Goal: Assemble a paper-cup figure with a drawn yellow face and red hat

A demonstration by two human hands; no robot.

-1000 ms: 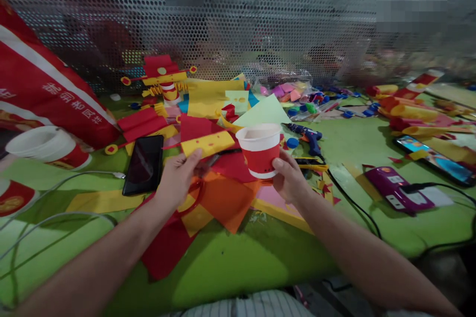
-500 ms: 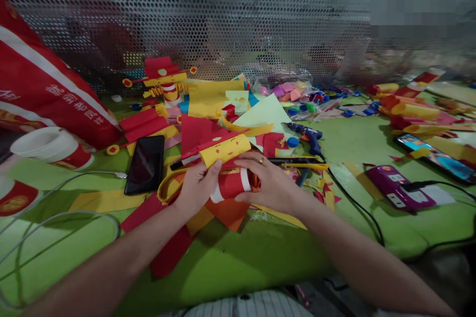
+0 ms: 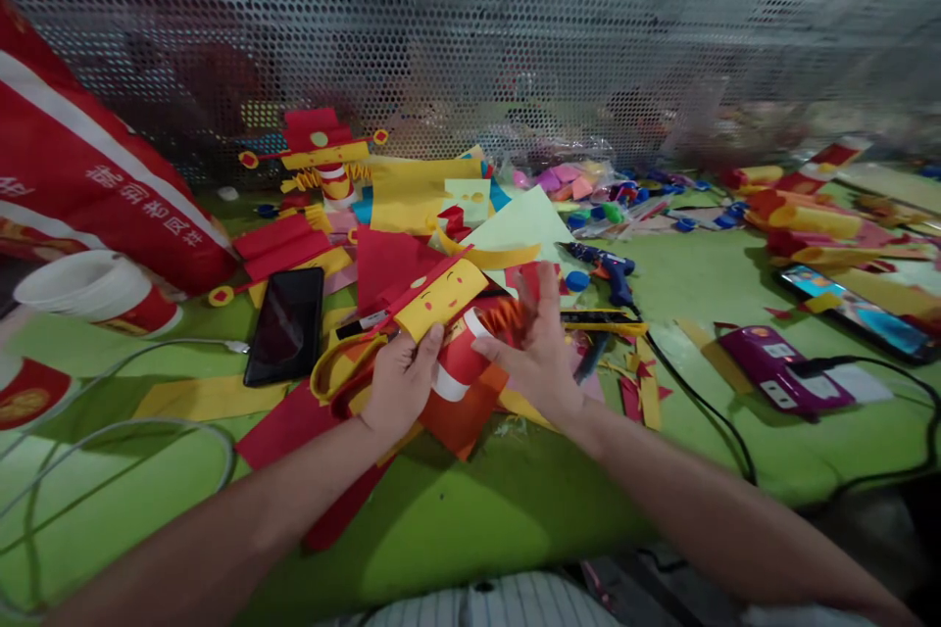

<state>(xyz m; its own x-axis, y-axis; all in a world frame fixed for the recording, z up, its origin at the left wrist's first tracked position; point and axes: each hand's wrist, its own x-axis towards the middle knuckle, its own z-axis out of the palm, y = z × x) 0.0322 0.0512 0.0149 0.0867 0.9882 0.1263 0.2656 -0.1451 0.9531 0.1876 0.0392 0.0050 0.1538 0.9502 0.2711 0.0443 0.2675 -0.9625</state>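
Note:
My left hand (image 3: pixel 401 382) grips a yellow paper piece (image 3: pixel 441 294) with a drawn face and a red edge, pressing it against a red paper cup (image 3: pixel 460 362) with a white band. The cup lies on its side between both hands, above a pile of red, orange and yellow paper scraps (image 3: pixel 463 411). My right hand (image 3: pixel 540 353) steadies the cup's right end with its thumb on the rim; its fingers point up and are blurred.
A black phone (image 3: pixel 286 323) lies left of the hands, a blue glue gun (image 3: pixel 610 269) and a purple power strip (image 3: pixel 779 367) with cables to the right. Stacked cups (image 3: pixel 95 289) and a red bag (image 3: pixel 95 186) sit far left. A finished paper figure (image 3: pixel 323 152) stands before the perforated screen.
The cup, held upright in my right hand a second ago, now lies sideways between both hands. The yellow face piece has come against it. My right fingers have lifted off the cup.

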